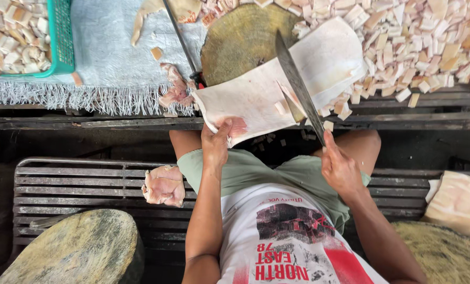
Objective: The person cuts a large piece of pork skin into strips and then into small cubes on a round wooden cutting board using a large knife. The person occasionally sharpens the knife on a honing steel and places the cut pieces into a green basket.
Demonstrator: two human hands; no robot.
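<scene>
1. Your left hand [215, 144] pinched the near corner of the pale skin sheet [277, 87], fingers closed on it
2. The sheet lay ahead on the round block [240, 37], long axis running up-right
3. Your right hand [340, 168] gripped the cleaver [298, 87], blade across the sheet

Round chopping block [240, 39]: worn wood, rough, matt, yellow-green stain. Cleaver blade [297, 84]: dull grey metal, smeared. Pale skin sheet [277, 87]: smooth, slightly greasy sheen. Cut pieces [419, 37]: waxy, matt. Basket [61, 37]: green plastic mesh. Mat [108, 58]: grey woven cloth, frayed fringe. Bench [77, 184]: dark slats, grimy.
</scene>
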